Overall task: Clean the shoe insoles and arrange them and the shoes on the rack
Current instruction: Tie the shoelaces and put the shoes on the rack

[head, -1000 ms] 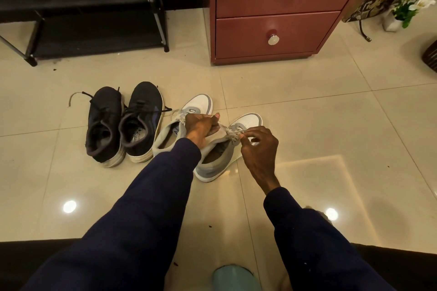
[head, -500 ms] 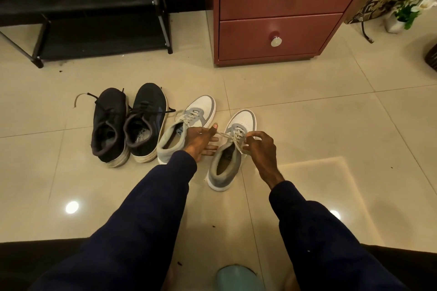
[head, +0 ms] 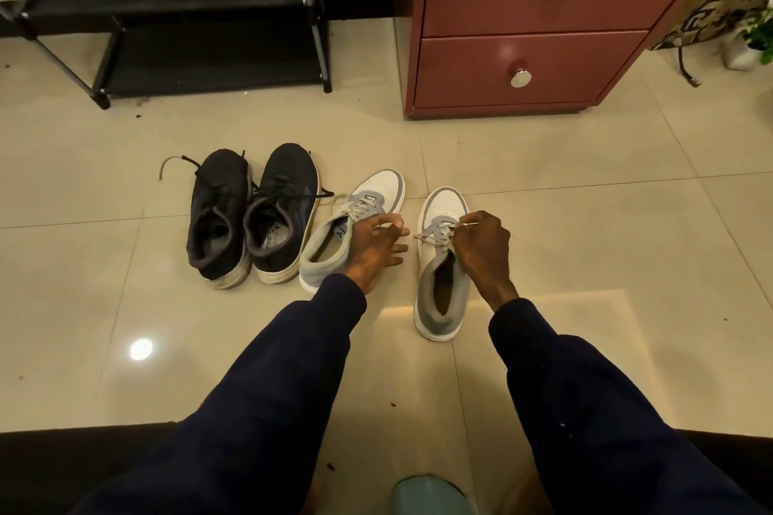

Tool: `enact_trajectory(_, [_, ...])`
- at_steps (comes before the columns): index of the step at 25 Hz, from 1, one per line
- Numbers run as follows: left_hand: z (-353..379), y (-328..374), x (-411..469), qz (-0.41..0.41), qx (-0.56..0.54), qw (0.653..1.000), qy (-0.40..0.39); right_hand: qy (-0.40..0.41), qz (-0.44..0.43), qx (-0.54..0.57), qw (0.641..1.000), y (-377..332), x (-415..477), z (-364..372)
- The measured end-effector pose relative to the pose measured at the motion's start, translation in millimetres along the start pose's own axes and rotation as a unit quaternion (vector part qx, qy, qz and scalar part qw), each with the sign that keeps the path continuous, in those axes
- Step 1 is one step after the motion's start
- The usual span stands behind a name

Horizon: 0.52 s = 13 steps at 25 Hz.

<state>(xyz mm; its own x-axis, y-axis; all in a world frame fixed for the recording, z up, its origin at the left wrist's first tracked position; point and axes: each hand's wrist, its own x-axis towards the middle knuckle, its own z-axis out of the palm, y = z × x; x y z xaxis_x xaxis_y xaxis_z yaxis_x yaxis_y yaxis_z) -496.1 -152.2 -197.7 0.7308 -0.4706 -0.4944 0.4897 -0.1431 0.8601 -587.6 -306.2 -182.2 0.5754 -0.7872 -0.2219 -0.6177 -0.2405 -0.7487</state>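
Lace [head: 431,240] pinched by right hand [head: 481,249]; left hand [head: 372,246] loosely spread. Grey sneaker [head: 431,307] judged light, soft-collared; best gripped at heel.

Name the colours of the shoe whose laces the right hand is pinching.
The shoe is white with grey collar and lace panel; head view.
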Motion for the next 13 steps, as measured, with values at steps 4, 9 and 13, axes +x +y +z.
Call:
enact_trajectory(4, [-29, 28, 8, 0.092, -0.064, 0.99, 0.083, -0.006, -0.093, 0.052, 0.994, -36, -15, 29])
enact_trajectory(9, [-91, 39, 42, 0.189, 0.253, 0.943, 0.1, -0.128, -0.109, 0.033, 0.985, -65, -22, 83])
enact_trajectory(13, [-112, 36, 54, 0.182, 0.441, 0.879, -0.003, -0.125, -0.115, 0.005, 0.985, -75, -32, 111])
